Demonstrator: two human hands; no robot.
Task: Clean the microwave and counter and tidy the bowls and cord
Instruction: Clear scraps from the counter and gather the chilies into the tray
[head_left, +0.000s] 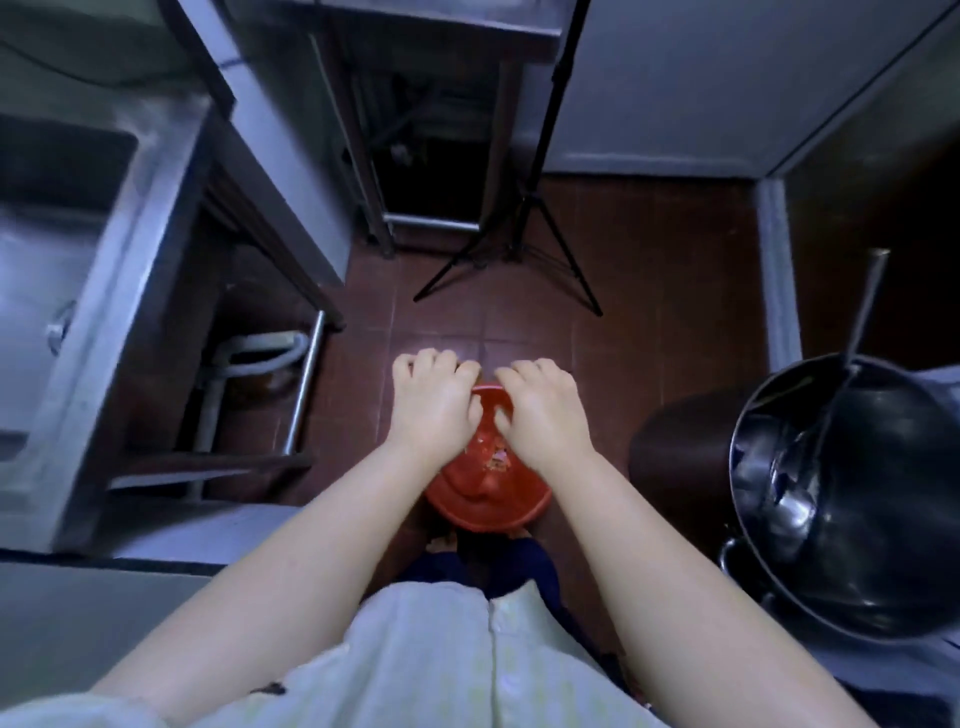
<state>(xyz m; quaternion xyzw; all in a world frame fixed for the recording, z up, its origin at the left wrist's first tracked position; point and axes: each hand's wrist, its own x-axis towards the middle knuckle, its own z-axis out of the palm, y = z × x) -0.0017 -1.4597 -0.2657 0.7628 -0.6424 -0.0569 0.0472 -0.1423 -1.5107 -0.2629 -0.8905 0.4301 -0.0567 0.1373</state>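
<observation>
The floor (649, 291) of dark red-brown tiles fills the middle of the view and lies under the fingers and beyond them. To the left of the fingers stands a long steel counter (119, 270) with a sink basin sunk in it; under its edge a white pipe (260, 358) bends down. Far ahead of the fingers, to the right, a pale flat panel (675, 78) rises from the floor (wall or cabinet, I cannot tell). Straight ahead of the fingers is a steel table (389, 31) on thin legs. To the right of the fingers, well apart, a big dark metal pot (883, 587) stands with shiny utensils inside, and a long metal handle (865, 306) leans out over its rim. Between this pot and the fingers sits a dark round object (675, 447), too dim to name. A black tripod (524, 249) stands on the tiles ahead of the fingers.

The red bowl (491, 410) is in the air above the floor, between both hands. The left hand (434, 400) and the right hand (540, 410) both grasp its rim, fingers curled over the far edge. Below it shows a wider red rim (488, 499); if this is a second bowl, I cannot tell. Some small scraps lie inside.
</observation>
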